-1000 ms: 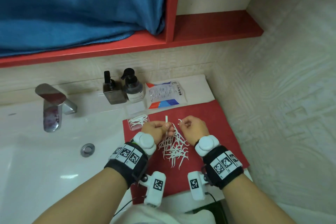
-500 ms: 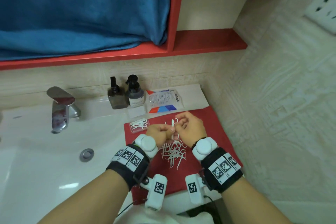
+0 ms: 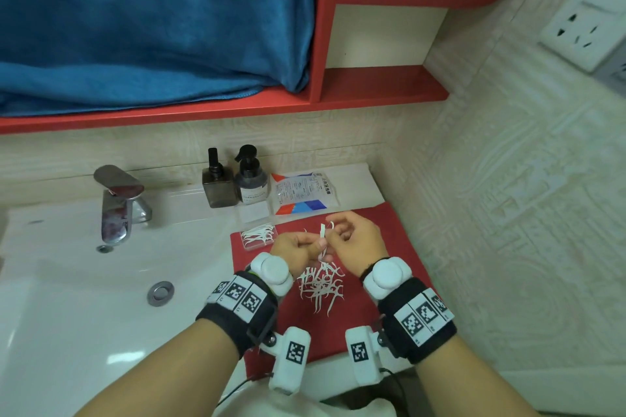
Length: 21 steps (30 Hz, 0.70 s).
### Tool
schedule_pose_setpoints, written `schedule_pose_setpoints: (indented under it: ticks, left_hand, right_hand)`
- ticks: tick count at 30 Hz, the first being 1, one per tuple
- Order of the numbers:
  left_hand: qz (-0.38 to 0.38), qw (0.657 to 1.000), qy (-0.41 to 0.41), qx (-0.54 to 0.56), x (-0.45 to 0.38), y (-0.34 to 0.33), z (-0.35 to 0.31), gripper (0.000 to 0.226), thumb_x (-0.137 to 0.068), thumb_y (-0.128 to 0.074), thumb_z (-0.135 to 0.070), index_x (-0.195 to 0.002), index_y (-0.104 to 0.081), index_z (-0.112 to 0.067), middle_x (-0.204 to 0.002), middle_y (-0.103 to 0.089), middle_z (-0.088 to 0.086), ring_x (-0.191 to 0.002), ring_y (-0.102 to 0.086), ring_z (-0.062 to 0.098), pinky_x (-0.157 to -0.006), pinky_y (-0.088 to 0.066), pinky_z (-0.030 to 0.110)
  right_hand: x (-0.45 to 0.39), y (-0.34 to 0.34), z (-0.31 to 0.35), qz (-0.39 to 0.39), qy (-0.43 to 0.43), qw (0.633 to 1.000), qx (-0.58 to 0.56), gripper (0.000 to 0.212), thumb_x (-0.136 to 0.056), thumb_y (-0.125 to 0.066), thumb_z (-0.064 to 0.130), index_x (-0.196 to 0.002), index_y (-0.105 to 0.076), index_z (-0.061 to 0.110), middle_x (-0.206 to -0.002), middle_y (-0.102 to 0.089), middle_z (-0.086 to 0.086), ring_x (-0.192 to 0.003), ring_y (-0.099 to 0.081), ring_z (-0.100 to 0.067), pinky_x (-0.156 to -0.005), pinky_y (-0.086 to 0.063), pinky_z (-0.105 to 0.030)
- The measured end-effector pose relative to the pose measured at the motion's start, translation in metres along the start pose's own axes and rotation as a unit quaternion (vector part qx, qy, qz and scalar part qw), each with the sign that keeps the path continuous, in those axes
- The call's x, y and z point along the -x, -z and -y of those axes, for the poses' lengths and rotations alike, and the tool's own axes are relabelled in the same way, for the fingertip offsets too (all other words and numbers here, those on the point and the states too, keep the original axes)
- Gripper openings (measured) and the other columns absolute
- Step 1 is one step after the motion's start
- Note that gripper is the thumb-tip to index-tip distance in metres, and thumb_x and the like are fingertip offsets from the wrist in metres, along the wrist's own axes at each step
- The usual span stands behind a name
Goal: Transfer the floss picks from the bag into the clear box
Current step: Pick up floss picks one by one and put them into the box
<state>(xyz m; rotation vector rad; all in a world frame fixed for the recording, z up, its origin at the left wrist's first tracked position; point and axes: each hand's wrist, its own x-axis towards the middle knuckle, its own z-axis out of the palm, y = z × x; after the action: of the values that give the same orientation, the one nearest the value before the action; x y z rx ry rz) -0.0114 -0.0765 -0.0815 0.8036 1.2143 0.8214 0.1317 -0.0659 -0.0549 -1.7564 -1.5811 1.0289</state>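
Both hands have risen and drawn together above the loose floss picks (image 3: 320,284) on the red mat (image 3: 399,240). Left hand (image 3: 298,247) fingers pinch a small bundle of picks; right hand (image 3: 355,242) fingertips pinch one pick, feeding it into that bundle. The clear box (image 3: 258,236), at 10 o'clock from the hands, is partly filled. The bag (image 3: 303,193) lies at 12 o'clock. Compared with one second ago, the view has tilted upward.

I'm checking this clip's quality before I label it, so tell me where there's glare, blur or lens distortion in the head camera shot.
Head view: bright glare streaks the white sink and the chrome faucet; the wide-angle lens bows the red shelf and the wall socket; the floss picks on the red mat stay fairly sharp, while print on the bag is too soft to read.
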Motion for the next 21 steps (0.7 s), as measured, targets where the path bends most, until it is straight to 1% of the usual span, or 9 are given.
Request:
schedule_pose_setpoints:
  ticks: [2, 4, 6, 9, 12, 15, 17, 19, 21]
  left_hand:
    - [-0.004, 1.000, 0.005, -0.001, -0.002, 0.002, 0.003, 0.009, -0.089, -0.063, -0.007, -0.086, -0.071, -0.005, -0.079, -0.074, 0.011, -0.068, -0.071, 0.018, -0.060, -0.055, 0.023]
    - [-0.001, 1.000, 0.004, -0.012, -0.004, 0.002, 0.005, 0.008, -0.089, -0.063, -0.008, -0.087, -0.071, -0.006, -0.080, -0.074, 0.010, -0.068, -0.071, 0.017, -0.061, -0.055, 0.023]
    - [0.004, 1.000, 0.000, -0.026, -0.006, 0.001, 0.006, 0.009, -0.089, -0.063, -0.010, -0.088, -0.071, -0.007, -0.081, -0.074, 0.008, -0.069, -0.071, 0.016, -0.061, -0.055, 0.022]
    - [0.004, 0.999, 0.006, -0.037, -0.009, 0.001, 0.010, 0.010, -0.090, -0.062, -0.011, -0.091, -0.072, -0.007, -0.083, -0.074, 0.008, -0.071, -0.071, 0.015, -0.064, -0.055, 0.023]
    - [0.012, 0.998, 0.006, -0.065, -0.012, 0.001, 0.013, 0.014, -0.091, -0.062, -0.013, -0.095, -0.072, -0.004, -0.083, -0.074, 0.007, -0.071, -0.072, 0.013, -0.061, -0.052, 0.019]
    - [0.019, 0.997, 0.007, -0.074, -0.015, 0.000, 0.014, 0.016, -0.090, -0.063, -0.014, -0.097, -0.072, -0.003, -0.083, -0.075, 0.006, -0.071, -0.072, 0.012, -0.061, -0.052, 0.019]
    - [0.020, 0.998, 0.010, -0.064, -0.016, -0.003, 0.015, 0.017, -0.090, -0.064, -0.014, -0.098, -0.071, -0.002, -0.085, -0.075, 0.009, -0.073, -0.072, 0.015, -0.061, -0.053, 0.020]
    - [0.020, 0.999, 0.014, -0.043, -0.017, -0.005, 0.015, 0.017, -0.089, -0.064, -0.014, -0.098, -0.071, -0.001, -0.087, -0.074, 0.012, -0.074, -0.072, 0.018, -0.062, -0.054, 0.022]
    - [0.021, 0.999, 0.020, -0.015, -0.017, -0.006, 0.013, 0.018, -0.089, -0.064, -0.013, -0.098, -0.071, 0.001, -0.086, -0.074, 0.013, -0.072, -0.072, 0.018, -0.060, -0.053, 0.021]
  right_hand:
    - [-0.003, 0.003, -0.005, 0.016, -0.006, 1.000, -0.015, 0.019, -0.080, -0.074, 0.016, -0.098, -0.072, 0.024, -0.075, -0.068, 0.006, -0.062, -0.058, 0.003, -0.063, -0.048, -0.009]
    - [-0.008, 0.005, -0.011, 0.032, -0.006, 0.999, -0.038, 0.020, -0.078, -0.077, 0.018, -0.095, -0.072, 0.027, -0.077, -0.071, 0.004, -0.070, -0.065, -0.007, -0.070, -0.053, -0.017]
    - [-0.011, 0.006, -0.017, 0.034, -0.004, 0.998, -0.054, 0.020, -0.076, -0.080, 0.017, -0.092, -0.074, 0.028, -0.078, -0.072, 0.002, -0.074, -0.067, -0.013, -0.073, -0.055, -0.023]
    - [-0.014, 0.004, -0.023, 0.029, 0.006, 0.997, -0.078, 0.020, -0.074, -0.083, 0.016, -0.090, -0.076, 0.025, -0.077, -0.071, 0.003, -0.069, -0.064, -0.006, -0.070, -0.051, -0.018]
    - [-0.016, 0.005, -0.025, 0.041, 0.010, 0.994, -0.100, 0.020, -0.074, -0.083, 0.013, -0.093, -0.077, 0.020, -0.084, -0.074, 0.003, -0.076, -0.070, -0.005, -0.073, -0.052, -0.014]
    - [-0.016, 0.009, -0.028, 0.061, -0.003, 0.988, -0.139, 0.022, -0.076, -0.081, 0.009, -0.094, -0.077, 0.021, -0.086, -0.076, 0.001, -0.083, -0.073, -0.008, -0.080, -0.055, -0.019]
    - [-0.015, 0.012, -0.031, 0.062, 0.000, 0.987, -0.150, 0.023, -0.076, -0.081, 0.007, -0.093, -0.077, 0.023, -0.085, -0.077, 0.001, -0.084, -0.073, -0.010, -0.082, -0.056, -0.022]
    - [-0.015, 0.013, -0.033, 0.056, 0.004, 0.986, -0.159, 0.024, -0.076, -0.081, 0.007, -0.093, -0.077, 0.023, -0.085, -0.077, 0.000, -0.083, -0.073, -0.012, -0.081, -0.057, -0.023]
    - [-0.015, 0.016, -0.033, 0.052, 0.007, 0.984, -0.167, 0.023, -0.075, -0.082, 0.007, -0.094, -0.076, 0.021, -0.086, -0.077, 0.000, -0.083, -0.073, -0.011, -0.079, -0.056, -0.020]
